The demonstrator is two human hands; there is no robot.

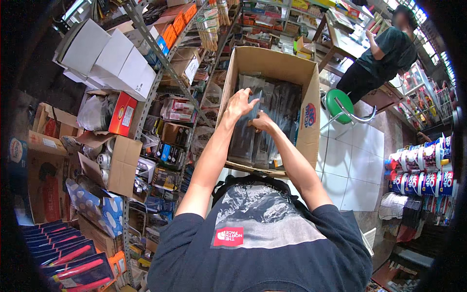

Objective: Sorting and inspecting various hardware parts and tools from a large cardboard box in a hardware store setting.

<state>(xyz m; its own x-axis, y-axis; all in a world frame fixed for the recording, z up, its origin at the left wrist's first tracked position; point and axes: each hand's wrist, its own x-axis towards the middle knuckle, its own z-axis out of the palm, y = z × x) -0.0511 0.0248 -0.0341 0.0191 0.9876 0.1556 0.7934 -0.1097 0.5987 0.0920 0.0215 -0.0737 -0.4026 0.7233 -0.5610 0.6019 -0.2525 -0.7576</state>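
Before me stands an open cardboard box (310, 120), holding dark, flat items in clear plastic wrapping (284, 109). Both my hands reach inside it. My left hand (239, 104) is over the left part of the contents, thumb and fingers spread at the edge of a clear plastic-wrapped packet (242, 138); whether it grips the packet is hard to see. Just right of it and closer to me, my right hand (262, 122) has its fingers curled at the same packet's edge. Its fingertips are partly hidden. What the wrapped items are cannot be made out.
Metal shelving (160, 73) packed with goods runs along the left, with white boxes (124, 69) and an open carton (124, 168). At right are a green stool (339, 106), a standing person (386, 54), a wooden table (341, 43) and stacked paint pails (419, 182).
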